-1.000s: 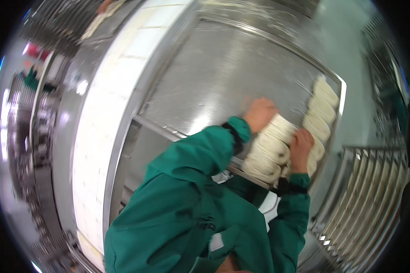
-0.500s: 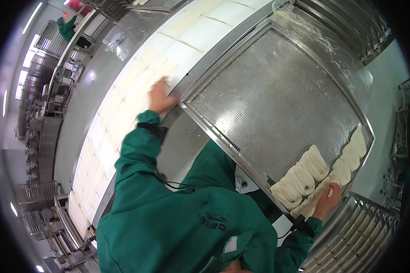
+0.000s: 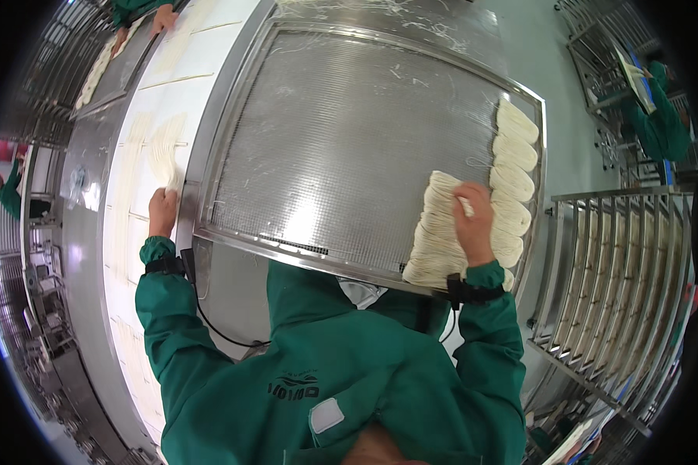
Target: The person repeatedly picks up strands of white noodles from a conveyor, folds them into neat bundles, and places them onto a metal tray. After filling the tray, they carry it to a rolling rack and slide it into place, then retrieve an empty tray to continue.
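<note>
At the belt's edge beside the tray, my left hand (image 3: 162,211) is closed around the lower end of a bundle of pale noodles (image 3: 167,151), whose strands fan out over the white belt (image 3: 151,105). My right hand (image 3: 474,222) is over the folded noodle bundles at the tray's right side, its fingers curled. Whether it pinches any strands is hidden. Beneath and beside it lie an inner row of noodle bundles (image 3: 430,240) and an outer row (image 3: 513,182) along the right rim. They rest on a wide metal mesh tray (image 3: 341,132) in front of me.
A metal rack (image 3: 620,271) holding noodle trays stands on the right. Loose strands (image 3: 434,31) lie beyond the tray's far rim. Another person's hand (image 3: 163,18) reaches over the belt at the far left. A green-clad person (image 3: 663,116) is at the far right.
My view has turned, so the tray appears squarer before me. My left hand, blurred and open over the belt before, has closed on noodles. My right hand remains by the tray's bundles.
</note>
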Available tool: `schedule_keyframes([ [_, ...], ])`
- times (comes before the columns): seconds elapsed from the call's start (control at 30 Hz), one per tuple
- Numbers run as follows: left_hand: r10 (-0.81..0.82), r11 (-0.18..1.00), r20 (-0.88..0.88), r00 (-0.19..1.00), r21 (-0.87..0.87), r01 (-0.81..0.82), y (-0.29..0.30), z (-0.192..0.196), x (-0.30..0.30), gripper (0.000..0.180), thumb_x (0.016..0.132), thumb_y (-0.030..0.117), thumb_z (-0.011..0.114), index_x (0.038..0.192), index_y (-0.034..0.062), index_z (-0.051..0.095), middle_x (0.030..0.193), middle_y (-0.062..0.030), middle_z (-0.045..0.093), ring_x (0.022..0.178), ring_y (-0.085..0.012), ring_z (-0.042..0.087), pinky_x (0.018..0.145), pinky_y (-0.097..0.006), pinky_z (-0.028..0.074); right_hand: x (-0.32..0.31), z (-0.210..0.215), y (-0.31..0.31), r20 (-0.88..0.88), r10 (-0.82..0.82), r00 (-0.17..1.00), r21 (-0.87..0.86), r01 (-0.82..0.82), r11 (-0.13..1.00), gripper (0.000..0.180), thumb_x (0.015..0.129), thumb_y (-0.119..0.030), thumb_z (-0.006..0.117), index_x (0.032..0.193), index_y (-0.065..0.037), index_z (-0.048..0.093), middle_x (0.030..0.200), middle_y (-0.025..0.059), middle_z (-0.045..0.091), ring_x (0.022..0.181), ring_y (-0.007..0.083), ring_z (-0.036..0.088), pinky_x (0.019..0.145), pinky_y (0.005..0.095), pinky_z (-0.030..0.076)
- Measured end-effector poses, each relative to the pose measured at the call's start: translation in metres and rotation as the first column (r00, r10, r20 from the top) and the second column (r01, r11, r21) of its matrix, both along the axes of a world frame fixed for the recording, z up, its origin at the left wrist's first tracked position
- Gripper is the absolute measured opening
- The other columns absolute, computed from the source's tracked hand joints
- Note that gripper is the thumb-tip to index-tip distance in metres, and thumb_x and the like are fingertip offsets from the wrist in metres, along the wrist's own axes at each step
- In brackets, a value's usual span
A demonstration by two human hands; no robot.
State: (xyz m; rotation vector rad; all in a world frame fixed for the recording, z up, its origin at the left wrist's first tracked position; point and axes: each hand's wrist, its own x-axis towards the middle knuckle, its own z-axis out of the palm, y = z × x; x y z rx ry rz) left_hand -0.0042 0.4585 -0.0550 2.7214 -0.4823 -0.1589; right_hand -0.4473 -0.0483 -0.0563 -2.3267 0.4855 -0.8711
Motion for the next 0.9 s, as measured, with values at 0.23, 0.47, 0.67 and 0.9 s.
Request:
schedule_keyframes([
  [0.23,-0.533,0.651,-0.311,0.786,-0.745,0.147,-0.246,0.124,-0.136,0.026,0.098,0.022,0.062,0.116,0.0039,0.065,0.097,-0.0021,0.067,0.093,-0.0131,0.059,0.09,-0.032,0.045,0.099,0.077,0.053,0.041,0.173,0.984,-0.066,-0.17,0.983,0.07,0.072,-0.015,0.084,0.135,-0.005,0.056,0.129,0.0159,0.06,0.124,0.0381,0.054,0.109,0.0494,0.039],
  [0.47,-0.805,0.356,-0.453,0.382,-0.885,-0.3,-0.386,0.129,-0.194,0.012,0.1,0.005,0.055,0.108,-0.0006,0.062,0.089,-0.0034,0.063,0.081,-0.0123,0.059,0.082,-0.029,0.05,0.111,0.058,-0.016,-0.074,0.049,0.996,-0.092,-0.055,0.994,0.058,0.08,-0.012,0.07,0.135,-0.005,0.05,0.117,0.0138,0.062,0.114,0.0343,0.057,0.099,0.0492,0.042],
  [0.67,-0.65,0.472,-0.638,0.413,-0.765,-0.438,-0.432,0.016,-0.159,0.01,0.094,0.006,0.059,0.1,-0.0011,0.061,0.079,-0.0018,0.059,0.07,-0.0129,0.055,0.071,-0.032,0.051,0.048,-0.015,-0.096,-0.38,-0.163,0.911,-0.385,0.004,0.923,0.025,0.088,-0.004,0.055,0.111,-0.008,0.063,0.102,0.0117,0.06,0.102,0.0314,0.058,0.088,0.0457,0.046],
  [0.9,-0.548,0.738,-0.636,0.543,-0.674,-0.044,-0.447,0.031,-0.174,0.025,0.091,0.009,0.062,0.113,-0.0023,0.066,0.088,-0.003,0.066,0.079,-0.0135,0.061,0.074,-0.028,0.05,0.021,-0.018,-0.099,-0.281,-0.132,0.951,-0.251,0.059,0.966,0.032,0.083,0.0,0.058,0.114,-0.006,0.064,0.108,0.0128,0.061,0.104,0.0352,0.058,0.09,0.0465,0.046],
])
